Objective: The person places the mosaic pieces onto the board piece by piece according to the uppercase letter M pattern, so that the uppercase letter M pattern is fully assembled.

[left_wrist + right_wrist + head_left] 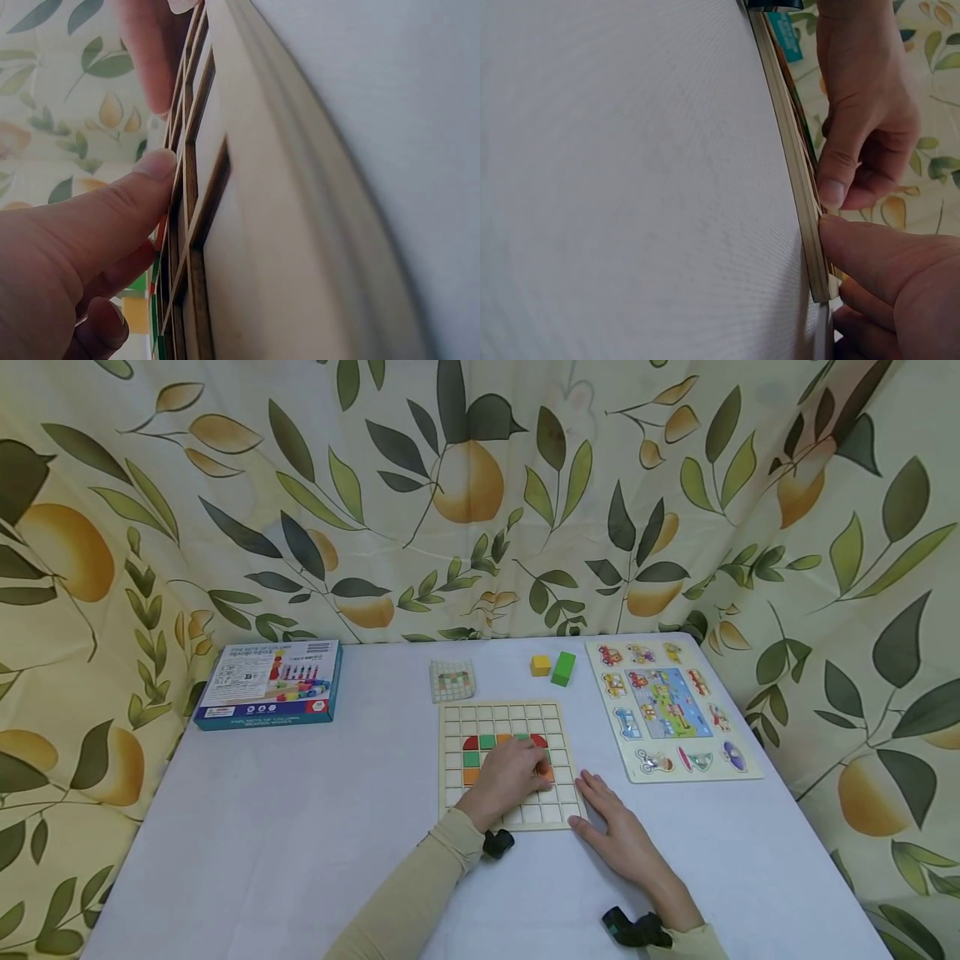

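A pale wooden grid board (525,813) lies on the table, with red, green and orange tiles set in several of its cells. My left hand (510,777) reaches over it, thumb and bent fingers around an orange tile (551,774) at the right side. In the left wrist view the left thumb (124,199) touches the grid, a bit of orange showing just below its tip. A green tile (471,759) sits left of this hand, which hides the middle cells. My right hand (618,835) rests with fingers extended along the board's right edge; its thumb (870,251) touches the edge.
Behind the board lie a small patterned card (453,682), a yellow block (540,666) and a green block (563,669). A picture puzzle board (675,760) is at right, a blue-edged box (266,685) at far left. A patterned curtain (465,568) hangs behind the table.
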`<action>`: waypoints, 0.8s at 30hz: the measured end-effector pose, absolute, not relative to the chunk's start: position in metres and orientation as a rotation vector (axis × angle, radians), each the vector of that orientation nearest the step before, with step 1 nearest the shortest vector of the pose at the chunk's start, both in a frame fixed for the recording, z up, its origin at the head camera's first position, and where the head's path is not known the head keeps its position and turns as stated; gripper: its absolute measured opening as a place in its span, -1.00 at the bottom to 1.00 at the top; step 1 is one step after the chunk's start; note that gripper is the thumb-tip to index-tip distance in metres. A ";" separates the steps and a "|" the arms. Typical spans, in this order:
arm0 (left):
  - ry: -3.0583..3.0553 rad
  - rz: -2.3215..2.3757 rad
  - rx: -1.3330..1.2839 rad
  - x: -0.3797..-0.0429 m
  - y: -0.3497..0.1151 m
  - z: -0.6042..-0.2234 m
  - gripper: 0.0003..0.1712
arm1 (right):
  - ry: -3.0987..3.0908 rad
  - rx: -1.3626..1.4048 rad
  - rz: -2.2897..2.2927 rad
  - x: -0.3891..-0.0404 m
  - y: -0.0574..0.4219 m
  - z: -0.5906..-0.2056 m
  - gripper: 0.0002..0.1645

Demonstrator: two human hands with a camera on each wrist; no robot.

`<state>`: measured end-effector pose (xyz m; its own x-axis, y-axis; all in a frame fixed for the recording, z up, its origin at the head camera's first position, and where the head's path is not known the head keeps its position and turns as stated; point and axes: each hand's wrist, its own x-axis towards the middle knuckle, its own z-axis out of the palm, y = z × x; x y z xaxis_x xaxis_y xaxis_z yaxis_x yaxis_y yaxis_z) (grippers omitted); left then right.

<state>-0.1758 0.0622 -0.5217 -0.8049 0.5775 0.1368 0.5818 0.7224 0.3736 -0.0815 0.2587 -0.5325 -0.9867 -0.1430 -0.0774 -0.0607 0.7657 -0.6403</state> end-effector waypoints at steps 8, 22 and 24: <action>-2.910 -0.632 -1.009 -0.175 0.058 -0.522 -0.76 | 2.830 -0.155 -1.020 -0.081 0.258 -0.533 -0.17; -2.872 -0.718 -0.959 -0.155 -0.018 -0.515 -0.67 | 2.798 -0.156 -0.990 -0.079 0.261 -0.530 -0.14; -2.874 -0.711 -0.899 -0.150 -0.036 -0.514 -0.66 | 2.789 -0.179 -0.972 -0.080 0.262 -0.526 -0.15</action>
